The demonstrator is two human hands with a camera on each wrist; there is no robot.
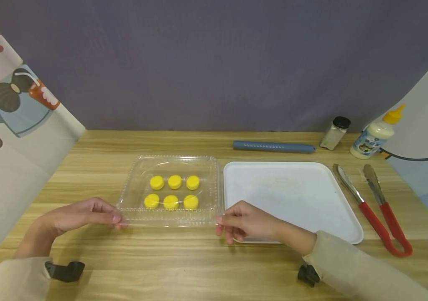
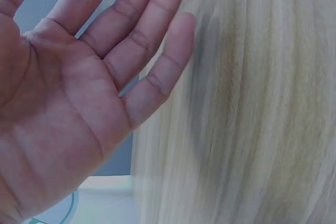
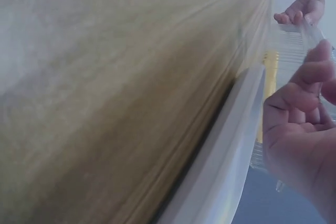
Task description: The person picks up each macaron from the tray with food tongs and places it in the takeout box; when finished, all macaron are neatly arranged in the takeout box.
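Observation:
A clear plastic clamshell box (image 1: 169,223) lies on the wooden table, with several round yellow pieces (image 1: 174,182) in two rows under its transparent lid. At the near left corner, my left hand (image 1: 82,215) pinches the box's edge between thumb and fingers. My right hand (image 1: 249,219) pinches the near right corner, its other fingers loosely bent below. In the left wrist view the palm of the left hand (image 2: 68,98) shows, while the fingertips run out of the picture. The right wrist view has the right hand (image 3: 299,114) at the box edge, beside the white tray's rim (image 3: 220,156).
Right of the box is a white tray (image 1: 285,192), partly behind my right forearm. Red-handled tongs (image 1: 379,221) lie beyond it. Along the back are a long blue bar (image 1: 274,146), a black-lidded shaker jar (image 1: 334,133) and a squeeze bottle with yellow nozzle (image 1: 373,136).

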